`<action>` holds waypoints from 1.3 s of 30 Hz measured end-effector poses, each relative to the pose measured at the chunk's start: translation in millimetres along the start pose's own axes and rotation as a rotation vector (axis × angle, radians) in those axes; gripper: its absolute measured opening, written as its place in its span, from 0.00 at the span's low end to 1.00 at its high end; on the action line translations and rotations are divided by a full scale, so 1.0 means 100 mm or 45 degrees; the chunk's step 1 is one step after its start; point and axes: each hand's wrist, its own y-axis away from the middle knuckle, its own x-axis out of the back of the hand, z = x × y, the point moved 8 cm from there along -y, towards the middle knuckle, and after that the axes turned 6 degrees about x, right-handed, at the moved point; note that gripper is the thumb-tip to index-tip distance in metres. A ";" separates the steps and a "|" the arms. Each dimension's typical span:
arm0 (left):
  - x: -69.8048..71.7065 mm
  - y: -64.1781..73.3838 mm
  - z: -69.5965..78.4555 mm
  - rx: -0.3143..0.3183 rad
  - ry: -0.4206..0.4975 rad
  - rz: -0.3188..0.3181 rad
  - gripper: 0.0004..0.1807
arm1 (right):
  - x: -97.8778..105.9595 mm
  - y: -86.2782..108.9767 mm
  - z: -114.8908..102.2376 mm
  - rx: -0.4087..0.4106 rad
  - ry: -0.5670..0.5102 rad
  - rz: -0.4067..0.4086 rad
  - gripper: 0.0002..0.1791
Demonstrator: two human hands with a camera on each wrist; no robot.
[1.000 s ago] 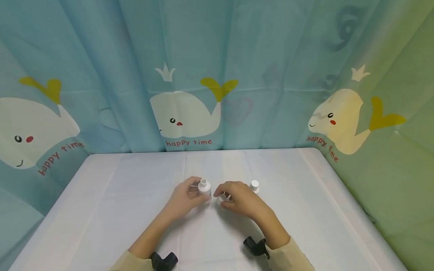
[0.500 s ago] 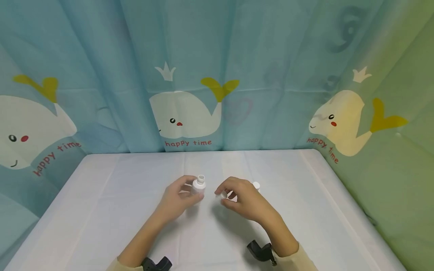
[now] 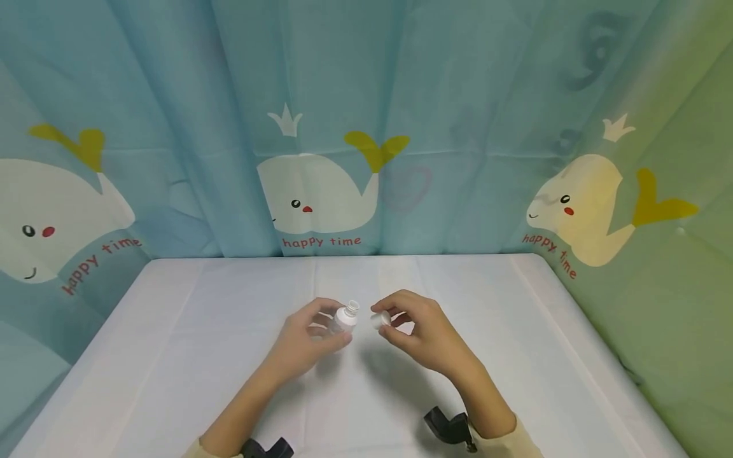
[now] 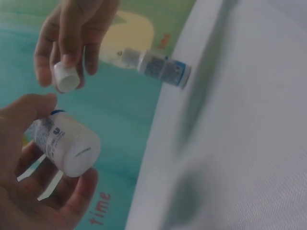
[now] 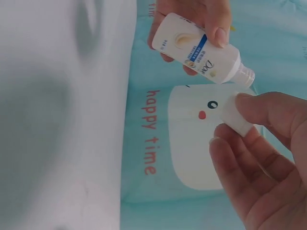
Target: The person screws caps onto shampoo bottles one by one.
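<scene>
My left hand (image 3: 302,340) grips a small white bottle (image 3: 345,320) with a bare threaded neck, raised over the table and leaning to the right. A blue band and "Dove" lettering show on this bottle (image 5: 196,48) in the right wrist view. Between thumb and fingers, my right hand (image 3: 422,327) pinches a white cap (image 3: 380,320), held a short gap from the bottle's mouth. In the left wrist view a second white bottle (image 4: 163,69), capped and with a blue-edged label, stands on the table beyond; the right hand hides it in the head view.
A white-covered table (image 3: 229,299) lies under both hands. Behind it hangs a blue-green curtain (image 3: 458,210) printed with whales. Black wrist cameras are worn at the left wrist (image 3: 268,448) and the right wrist (image 3: 449,427).
Both hands have risen from the table with the bottle and the cap. The bottle has tipped to the right, and the cap has turned toward its neck. The second bottle has become hidden in the head view.
</scene>
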 end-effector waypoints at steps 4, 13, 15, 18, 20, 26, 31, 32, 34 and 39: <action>-0.03 0.02 0.04 -0.018 -0.002 -0.017 0.21 | 0.02 0.01 -0.04 0.042 -0.048 0.039 0.17; -0.05 0.07 0.12 -0.108 -0.049 -0.030 0.21 | 0.04 0.00 -0.16 0.115 -0.101 0.093 0.16; -0.06 0.07 0.14 -0.132 -0.059 -0.038 0.21 | 0.04 0.00 -0.17 0.127 -0.106 0.095 0.15; -0.06 0.09 0.17 -0.181 -0.082 -0.044 0.22 | 0.02 -0.01 -0.18 0.141 -0.113 0.093 0.15; -0.06 0.10 0.19 -0.215 -0.095 -0.043 0.22 | 0.02 -0.01 -0.18 0.149 -0.116 0.092 0.15; -0.09 0.10 0.21 -0.271 -0.115 -0.072 0.21 | 0.00 -0.03 -0.18 0.162 -0.123 0.076 0.14; -0.12 0.11 0.22 -0.277 -0.127 -0.101 0.21 | -0.03 -0.03 -0.18 0.152 -0.124 0.046 0.14; -0.13 0.11 0.22 -0.279 -0.129 -0.103 0.21 | -0.04 -0.03 -0.18 0.152 -0.123 0.043 0.14; -0.13 0.12 0.23 -0.287 -0.139 -0.102 0.22 | -0.04 -0.03 -0.18 0.154 -0.119 0.040 0.14; -0.14 0.12 0.24 -0.291 -0.142 -0.113 0.21 | -0.04 -0.02 -0.18 0.163 -0.106 0.033 0.13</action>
